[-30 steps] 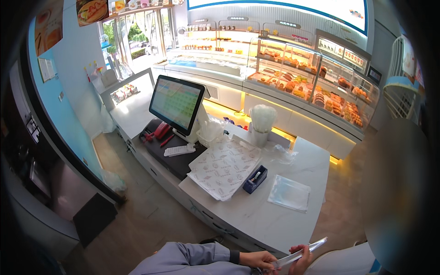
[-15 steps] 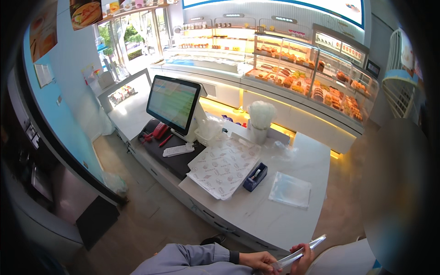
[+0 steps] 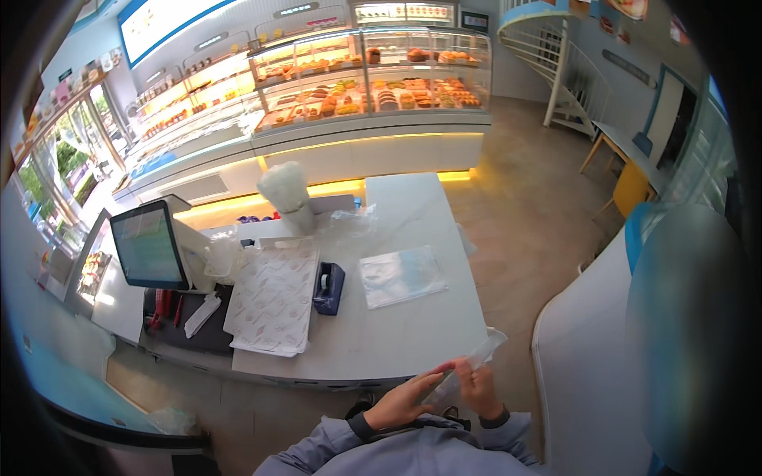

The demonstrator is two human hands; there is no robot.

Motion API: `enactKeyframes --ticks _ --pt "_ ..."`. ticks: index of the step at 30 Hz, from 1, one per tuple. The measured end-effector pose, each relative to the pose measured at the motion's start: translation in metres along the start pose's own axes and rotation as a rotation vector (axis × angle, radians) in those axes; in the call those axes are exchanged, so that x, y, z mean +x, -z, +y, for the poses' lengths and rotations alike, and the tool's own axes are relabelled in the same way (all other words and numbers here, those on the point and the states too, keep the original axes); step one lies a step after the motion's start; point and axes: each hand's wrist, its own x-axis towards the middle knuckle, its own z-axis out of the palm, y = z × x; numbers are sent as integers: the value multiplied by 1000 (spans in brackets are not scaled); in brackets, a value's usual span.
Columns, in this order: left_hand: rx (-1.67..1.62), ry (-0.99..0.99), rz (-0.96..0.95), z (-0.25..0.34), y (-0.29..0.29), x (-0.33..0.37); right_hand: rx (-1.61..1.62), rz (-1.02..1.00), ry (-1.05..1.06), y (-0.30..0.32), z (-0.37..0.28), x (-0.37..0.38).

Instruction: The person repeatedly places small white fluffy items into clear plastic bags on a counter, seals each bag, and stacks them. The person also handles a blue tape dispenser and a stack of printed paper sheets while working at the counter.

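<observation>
Close to my body, past the counter's near edge, both hands hold a thin clear plastic bag (image 3: 490, 344). My left hand (image 3: 399, 403) lies along its lower part, fingers together and thumb side toward the plastic. My right hand (image 3: 479, 390) pinches it from the other side with bent fingers. The bag's upper end sticks out above the right fingers, and its lower part is partly hidden by the hands. On the white counter (image 3: 373, 337) ahead lies a flat stack of clear plastic bags (image 3: 402, 278). A dark blue tape dispenser (image 3: 328, 289) stands left of it.
Printed wrapping paper (image 3: 270, 305) is piled beside the dispenser. Further left stand a touchscreen till (image 3: 149, 244) and a white basket (image 3: 225, 258). A cup of plastic bags (image 3: 298, 216) is at the back. Beyond are lit bread cases (image 3: 373, 87); a white curved counter (image 3: 587, 349) stands right.
My view has swung to the right. The bag has turned; its end now points up beside my right hand. My left hand has slid along it, fingers straighter.
</observation>
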Motion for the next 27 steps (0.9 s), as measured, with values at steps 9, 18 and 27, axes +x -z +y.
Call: enactKeyframes --ticks 9,18,27 --pt "-372 271 -91 -5 -10 11 117 -94 -95 5 -7 -5" --pt "-335 331 -135 41 -8 8 556 34 -269 39 5 -20" --pt "-307 285 -248 55 -32 29 498 320 -256 74 17 -45"
